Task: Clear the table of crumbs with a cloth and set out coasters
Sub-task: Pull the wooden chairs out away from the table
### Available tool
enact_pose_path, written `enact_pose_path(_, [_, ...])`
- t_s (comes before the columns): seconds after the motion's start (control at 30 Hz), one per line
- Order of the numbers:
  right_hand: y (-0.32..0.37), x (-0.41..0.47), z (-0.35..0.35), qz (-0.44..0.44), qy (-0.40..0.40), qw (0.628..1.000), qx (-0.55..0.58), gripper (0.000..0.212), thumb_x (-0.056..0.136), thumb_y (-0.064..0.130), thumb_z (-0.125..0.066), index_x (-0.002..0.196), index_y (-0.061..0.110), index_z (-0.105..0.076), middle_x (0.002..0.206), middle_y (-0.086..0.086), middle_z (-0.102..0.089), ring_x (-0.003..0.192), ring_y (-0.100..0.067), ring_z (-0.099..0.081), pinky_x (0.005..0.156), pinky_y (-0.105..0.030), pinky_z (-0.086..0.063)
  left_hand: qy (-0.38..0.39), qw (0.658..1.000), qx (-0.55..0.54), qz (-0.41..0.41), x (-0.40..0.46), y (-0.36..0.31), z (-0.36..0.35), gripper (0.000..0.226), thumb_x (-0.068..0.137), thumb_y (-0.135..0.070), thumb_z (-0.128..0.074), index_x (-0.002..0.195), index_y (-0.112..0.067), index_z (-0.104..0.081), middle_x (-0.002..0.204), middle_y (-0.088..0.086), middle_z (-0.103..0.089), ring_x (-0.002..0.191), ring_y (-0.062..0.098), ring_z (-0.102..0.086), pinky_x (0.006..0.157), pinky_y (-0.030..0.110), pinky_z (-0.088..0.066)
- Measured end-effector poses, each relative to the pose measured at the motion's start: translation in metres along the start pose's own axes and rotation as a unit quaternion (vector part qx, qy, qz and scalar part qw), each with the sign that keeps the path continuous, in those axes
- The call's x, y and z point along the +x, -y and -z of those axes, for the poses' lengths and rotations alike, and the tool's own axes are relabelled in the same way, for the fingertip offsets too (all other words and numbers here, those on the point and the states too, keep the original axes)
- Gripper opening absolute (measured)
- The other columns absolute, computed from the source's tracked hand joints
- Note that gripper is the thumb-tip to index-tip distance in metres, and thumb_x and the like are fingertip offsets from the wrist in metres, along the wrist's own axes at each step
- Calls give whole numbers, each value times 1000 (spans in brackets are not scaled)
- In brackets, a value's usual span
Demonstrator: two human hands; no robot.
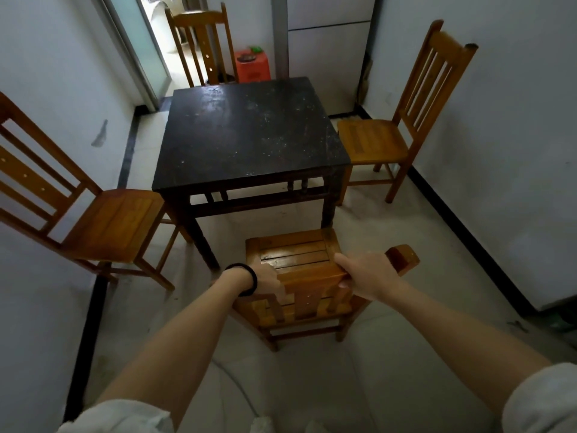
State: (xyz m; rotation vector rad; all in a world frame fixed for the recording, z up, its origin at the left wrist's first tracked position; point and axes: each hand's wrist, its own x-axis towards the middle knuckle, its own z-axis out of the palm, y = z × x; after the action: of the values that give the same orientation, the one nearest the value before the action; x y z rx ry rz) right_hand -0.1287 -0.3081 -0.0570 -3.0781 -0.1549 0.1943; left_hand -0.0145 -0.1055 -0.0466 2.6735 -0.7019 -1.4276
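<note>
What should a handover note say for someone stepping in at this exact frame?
Left hand and right hand: fingers of both grip the top rail of the near chair, which stands apart from the table.
Table: dark top speckled with pale crumbs, nothing set on it.
Cloth and coasters: not in view.
Done: nothing of the wiping or setting out.
Left: probably finish with the chair, fetch the cloth, wipe the crumbs, lay out coasters.

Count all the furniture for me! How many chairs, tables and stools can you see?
Wooden chairs: 4, the near chair gripped by both hands, the left chair, the far chair, the right chair
Dark table: 1
Red plastic stool: 1
Total: 6
</note>
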Motion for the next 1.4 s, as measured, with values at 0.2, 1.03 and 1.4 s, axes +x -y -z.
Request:
enact_pose_path(0.2, [17, 13, 1, 37, -47, 998, 29, 23, 85, 34, -57, 102, 20, -49, 95, 2, -58, 81, -18, -57, 64, -27, -32, -37, 999, -13, 26, -3, 26, 7, 42, 80, -36, -65, 107, -5, -62, 103, 12, -62, 89, 24, -56, 81, 36, -49])
enact_pose_path(1.03, [35, 132, 11, -6, -118, 993, -8, 27, 81, 32, -63, 103, 22, -52, 99, -1, -59, 92, -23, -56, 84, -38, -41, -137, 989, -56, -9, 45, 99, 79, 23, 77, -39, -66, 72, -20, -54, 70, -1, -54, 68, 19, -55, 68, 32, -50])
enact_pose_path(1.4, [-6, 123, -16, -111, -182, 976, -29, 38, 62, 33, -81, 86, 20, -54, 81, -1, -58, 75, -19, -57, 73, -34, -46, -441, 884, 125, -95, 63, 68, 49, 39, 89, -50, -47, 118, -24, -44, 113, -2, -54, 101, 19, -53, 84, 31, -41])
